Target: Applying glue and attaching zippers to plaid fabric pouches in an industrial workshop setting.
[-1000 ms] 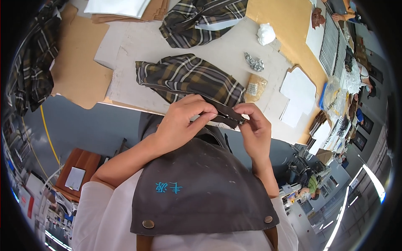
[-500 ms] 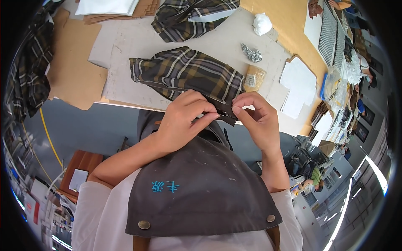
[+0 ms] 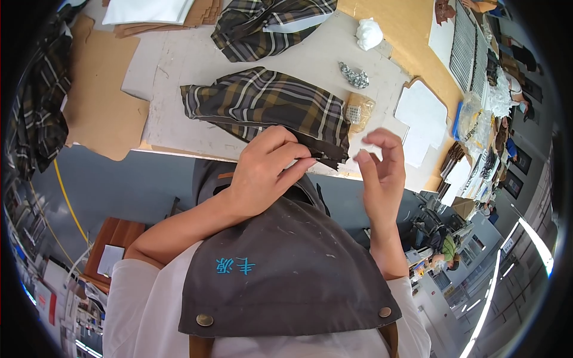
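Your right hand has left the zipper — loosely spread, beside it — only your left hand pinches it.

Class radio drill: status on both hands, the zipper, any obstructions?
Left hand pinching dark zipper. Right hand open, off the zipper. Plaid fabric alongside zipper; small tan packet beyond right hand, not between hand and zipper.

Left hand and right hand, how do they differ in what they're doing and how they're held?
The left hand pinches the dark zipper strip, while the right hand holds nothing and is clear of it. The left hand's thumb and forefinger close together; the right hand's stand apart. Both hands are bare.
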{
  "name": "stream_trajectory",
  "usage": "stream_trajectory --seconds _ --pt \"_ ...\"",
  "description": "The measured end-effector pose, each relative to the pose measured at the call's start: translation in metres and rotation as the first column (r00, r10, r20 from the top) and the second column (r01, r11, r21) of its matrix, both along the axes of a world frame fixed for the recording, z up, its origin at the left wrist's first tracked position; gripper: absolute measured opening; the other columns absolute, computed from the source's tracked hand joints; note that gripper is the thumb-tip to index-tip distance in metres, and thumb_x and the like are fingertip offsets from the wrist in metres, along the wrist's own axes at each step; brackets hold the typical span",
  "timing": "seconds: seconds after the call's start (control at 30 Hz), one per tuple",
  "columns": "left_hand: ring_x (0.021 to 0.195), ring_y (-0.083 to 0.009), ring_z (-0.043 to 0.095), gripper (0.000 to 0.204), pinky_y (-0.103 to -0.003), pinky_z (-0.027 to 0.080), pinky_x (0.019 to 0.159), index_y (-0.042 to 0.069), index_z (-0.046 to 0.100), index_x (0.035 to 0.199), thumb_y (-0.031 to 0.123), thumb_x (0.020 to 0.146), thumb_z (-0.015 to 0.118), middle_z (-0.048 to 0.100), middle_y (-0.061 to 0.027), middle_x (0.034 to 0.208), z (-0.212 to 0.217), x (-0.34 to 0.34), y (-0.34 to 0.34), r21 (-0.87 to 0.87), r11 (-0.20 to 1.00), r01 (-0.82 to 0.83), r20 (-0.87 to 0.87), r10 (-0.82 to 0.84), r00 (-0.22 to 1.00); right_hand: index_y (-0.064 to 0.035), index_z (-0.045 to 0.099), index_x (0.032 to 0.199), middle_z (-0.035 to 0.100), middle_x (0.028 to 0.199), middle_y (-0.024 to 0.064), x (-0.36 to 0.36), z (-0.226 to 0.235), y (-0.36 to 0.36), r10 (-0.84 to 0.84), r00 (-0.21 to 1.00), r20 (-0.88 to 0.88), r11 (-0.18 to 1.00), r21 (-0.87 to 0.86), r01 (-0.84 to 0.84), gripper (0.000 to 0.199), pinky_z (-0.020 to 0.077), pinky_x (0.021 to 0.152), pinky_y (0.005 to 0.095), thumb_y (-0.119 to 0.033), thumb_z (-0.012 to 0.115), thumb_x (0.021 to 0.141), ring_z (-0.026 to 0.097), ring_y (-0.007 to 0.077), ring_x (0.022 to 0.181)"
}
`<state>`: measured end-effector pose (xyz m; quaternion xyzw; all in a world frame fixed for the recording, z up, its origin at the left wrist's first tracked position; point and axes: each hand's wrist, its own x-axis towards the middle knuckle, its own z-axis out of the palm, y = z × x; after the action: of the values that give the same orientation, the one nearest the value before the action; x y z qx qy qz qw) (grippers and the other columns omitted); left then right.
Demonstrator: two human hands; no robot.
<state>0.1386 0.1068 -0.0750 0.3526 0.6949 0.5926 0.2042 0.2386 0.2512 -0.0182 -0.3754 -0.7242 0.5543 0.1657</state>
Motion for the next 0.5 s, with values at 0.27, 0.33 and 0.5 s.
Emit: stream_trajectory --seconds 0.27,0.33,0.5 --pt "0.062 -0.0204 0.052 0.013 -0.028 0.041 0.052 0.000 0.058 0.077 -0.002 0.068 0.067 0.053 -0.0080 0.073 -0.003 -0.001 0.009 -0.025 1.000 -0.005 -0.040 0.004 0.999 0.0032 0.054 0.100 0.059 0.093 0.0080 0.015 -0.006 -0.023 0.010 0.998 0.057 0.945 -0.327 0.009 0.029 0.0463 0.071 0.0235 0.003 0.065 0.074 0.059 0.0139 0.083" --pt "0.061 -0.0205 0.052 0.013 -0.028 0.041 0.052 0.000 0.058 0.077 -0.002 0.068 0.067 0.053 -0.0080 0.072 -0.003 -0.001 0.011 -0.033 0.999 -0.029 -0.025 0.028 0.999 0.0034 0.054 0.098 0.059 0.092 0.0076 0.012 -0.009 -0.028 -0.030 0.998 0.046 0.949 -0.311 0.043 0.026 0.0460 0.070 0.0230 0.003 0.065 0.074 0.059 0.0134 0.082" --pt "0.063 -0.0200 0.053 0.013 -0.028 0.041 0.051 0.000 0.058 0.078 -0.002 0.068 0.067 0.053 -0.0080 0.075 -0.004 -0.005 0.014 -0.036 0.999 -0.003 -0.078 0.000 0.997 0.0041 0.057 0.090 0.059 0.086 0.0061 0.008 -0.016 -0.025 -0.076 0.995 0.068 0.968 -0.233 0.090 0.016 0.0449 0.067 0.0213 0.004 0.063 0.075 0.059 0.0120 0.080"
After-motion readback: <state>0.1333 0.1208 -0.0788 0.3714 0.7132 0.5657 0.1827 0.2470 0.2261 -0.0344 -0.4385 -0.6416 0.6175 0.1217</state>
